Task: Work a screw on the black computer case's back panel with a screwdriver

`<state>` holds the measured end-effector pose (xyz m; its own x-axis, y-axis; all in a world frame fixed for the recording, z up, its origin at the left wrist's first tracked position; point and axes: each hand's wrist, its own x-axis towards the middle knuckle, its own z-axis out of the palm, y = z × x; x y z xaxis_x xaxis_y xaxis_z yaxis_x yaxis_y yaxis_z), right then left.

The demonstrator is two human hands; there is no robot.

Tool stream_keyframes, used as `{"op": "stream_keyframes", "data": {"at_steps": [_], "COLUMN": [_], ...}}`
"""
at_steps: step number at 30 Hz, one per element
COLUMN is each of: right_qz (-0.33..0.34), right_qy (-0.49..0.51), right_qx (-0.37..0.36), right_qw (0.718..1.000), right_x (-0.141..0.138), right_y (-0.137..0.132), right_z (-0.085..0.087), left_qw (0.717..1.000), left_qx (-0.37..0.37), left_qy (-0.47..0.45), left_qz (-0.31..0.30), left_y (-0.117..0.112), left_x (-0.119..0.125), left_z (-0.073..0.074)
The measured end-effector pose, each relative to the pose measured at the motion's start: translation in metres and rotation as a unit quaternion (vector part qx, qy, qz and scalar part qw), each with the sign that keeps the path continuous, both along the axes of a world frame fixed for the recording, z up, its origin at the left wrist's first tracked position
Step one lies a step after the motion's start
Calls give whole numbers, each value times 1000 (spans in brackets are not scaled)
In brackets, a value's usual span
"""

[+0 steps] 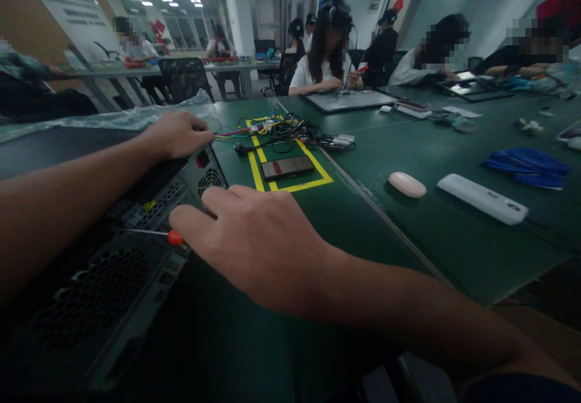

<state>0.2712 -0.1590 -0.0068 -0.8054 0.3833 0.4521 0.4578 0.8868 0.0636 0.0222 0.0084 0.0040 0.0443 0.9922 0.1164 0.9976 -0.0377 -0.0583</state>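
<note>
Phone (290, 168) (cables (297, 127) behind) lies past the right hand (261, 239).

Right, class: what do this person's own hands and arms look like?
The left hand and right hand are bare: no gloves, rings or watch show. Both forearms are uncovered too; a dark, bluish sleeve edge shows at lower right.

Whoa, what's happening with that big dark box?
A person is working on a computer case. Their right-hand grip holds a screwdriver pointed at it; the tip is hard to make out. The left-hand grip rests over the case's upper edge. A phone and tangled cables lie on the table.
</note>
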Motion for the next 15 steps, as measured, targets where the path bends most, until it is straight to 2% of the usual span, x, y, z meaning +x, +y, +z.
{"op": "stream_keyframes", "data": {"at_steps": [15], "right_qz": [8], "right_qy": [-18], "right_qx": [-24], "right_qw": [1000], "right_x": [2], "right_y": [1], "right_z": [3], "left_qw": [1000], "left_qx": [8], "left_qy": [-7], "left_qz": [-1], "left_y": [0], "left_x": [-1], "left_z": [-1]}}
